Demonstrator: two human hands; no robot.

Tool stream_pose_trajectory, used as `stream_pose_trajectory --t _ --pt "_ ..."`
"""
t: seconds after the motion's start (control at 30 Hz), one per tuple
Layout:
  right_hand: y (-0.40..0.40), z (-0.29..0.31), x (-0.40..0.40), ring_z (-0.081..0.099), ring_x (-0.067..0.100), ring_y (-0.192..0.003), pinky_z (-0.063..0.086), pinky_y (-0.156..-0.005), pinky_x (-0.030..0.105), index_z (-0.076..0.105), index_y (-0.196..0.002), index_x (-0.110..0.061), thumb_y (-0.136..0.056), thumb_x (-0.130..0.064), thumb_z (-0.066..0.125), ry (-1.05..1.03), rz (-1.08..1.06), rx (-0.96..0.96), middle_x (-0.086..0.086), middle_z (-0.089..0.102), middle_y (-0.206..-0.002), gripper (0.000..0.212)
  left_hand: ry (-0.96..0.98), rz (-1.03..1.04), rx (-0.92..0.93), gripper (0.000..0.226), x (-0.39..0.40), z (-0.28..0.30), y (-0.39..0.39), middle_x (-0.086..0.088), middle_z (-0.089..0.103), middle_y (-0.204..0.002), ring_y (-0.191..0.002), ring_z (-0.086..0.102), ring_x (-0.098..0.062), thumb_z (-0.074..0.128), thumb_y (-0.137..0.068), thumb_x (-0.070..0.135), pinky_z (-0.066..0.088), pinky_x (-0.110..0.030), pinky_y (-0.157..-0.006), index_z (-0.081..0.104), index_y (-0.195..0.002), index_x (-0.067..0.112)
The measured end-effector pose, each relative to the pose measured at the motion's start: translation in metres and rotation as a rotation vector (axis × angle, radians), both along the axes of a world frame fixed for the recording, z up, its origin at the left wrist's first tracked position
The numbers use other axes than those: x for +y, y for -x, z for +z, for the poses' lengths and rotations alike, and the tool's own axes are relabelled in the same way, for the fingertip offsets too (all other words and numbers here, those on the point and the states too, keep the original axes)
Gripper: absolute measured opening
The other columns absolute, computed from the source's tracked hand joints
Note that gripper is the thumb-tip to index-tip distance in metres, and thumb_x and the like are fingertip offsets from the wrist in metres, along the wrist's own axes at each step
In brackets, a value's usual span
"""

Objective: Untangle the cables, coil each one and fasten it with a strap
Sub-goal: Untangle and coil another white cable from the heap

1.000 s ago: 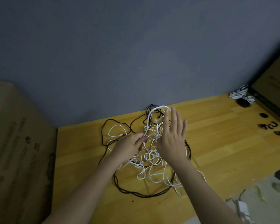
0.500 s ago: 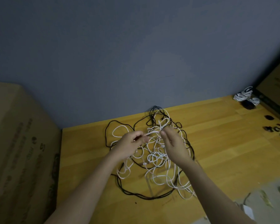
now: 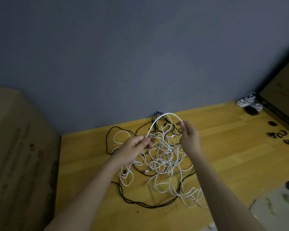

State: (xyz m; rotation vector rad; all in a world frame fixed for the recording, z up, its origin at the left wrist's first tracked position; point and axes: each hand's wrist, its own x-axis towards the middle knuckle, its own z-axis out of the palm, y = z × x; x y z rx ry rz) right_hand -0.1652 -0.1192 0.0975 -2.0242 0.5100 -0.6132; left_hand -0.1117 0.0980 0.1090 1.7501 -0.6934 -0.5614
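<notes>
I see both hands raised over the tangle [image 3: 162, 157] of white and black cables, which lies on the wooden table [image 3: 232, 155] near the grey wall [image 3: 123, 55]. My left hand [image 3: 132, 150] pinches 1 white cable [image 3: 163, 116] between thumb and fingers, its other fingers curled. My right hand [image 3: 189, 138] pinches the same cable further along, at its fingertips. Between the 2 hands the cable rises in an arch above the pile, its top in front of the wall's lower edge. From the left hand the cable drops back into the tangle; I cannot tell where it runs from the right hand. A black cable [image 3: 135, 200] loops round the near and left side of the pile. At the far right corner of the table sit coiled white cables [image 3: 248, 101], touching a small black object [image 3: 251, 110]. Several dark straps [image 3: 281, 133] lie near the right edge. A cardboard box [image 3: 20, 155] stands to the left of the table.
</notes>
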Motion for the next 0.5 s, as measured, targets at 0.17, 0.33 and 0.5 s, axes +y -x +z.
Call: stream_pose_trajectory --t 0.17,0.33,0.5 --pt "0.008 -0.024 0.017 0.05 0.019 -0.057 0.037 -0.053 0.033 0.061 -0.099 -0.019 -0.101 -0.034 0.043 0.372 0.223 0.298 -0.001 0.055 -0.066 0.024 0.293 -0.091 0.166 0.022 -0.007 0.029 0.0 0.004 0.054 -0.059 -0.061 0.053 -0.013 0.036 -0.101 0.005 0.046 -0.022 -0.065 0.055 -0.109 0.014" --pt "0.025 -0.046 0.059 0.06 0.034 -0.094 0.046 -0.072 0.038 0.055 -0.123 -0.016 -0.102 -0.036 0.04 0.651 0.558 0.398 0.011 0.065 -0.107 0.032 0.456 0.073 0.377 0.012 -0.021 0.029 -0.003 -0.002 0.074 -0.089 -0.084 0.07 -0.019 0.033 -0.104 0.013 0.057 -0.03 -0.074 0.044 -0.1 0.012" --pt "0.044 -0.042 0.078 0.064 0.03 -0.082 0.05 -0.061 0.037 0.058 -0.124 -0.013 -0.099 -0.028 0.043 0.69 0.636 0.173 0.008 0.068 -0.102 0.033 0.196 0.152 0.139 0.008 -0.021 -0.006 -0.013 0.005 0.052 -0.136 -0.122 0.054 -0.012 0.027 -0.104 0.029 0.039 -0.037 -0.103 0.03 -0.103 0.022"
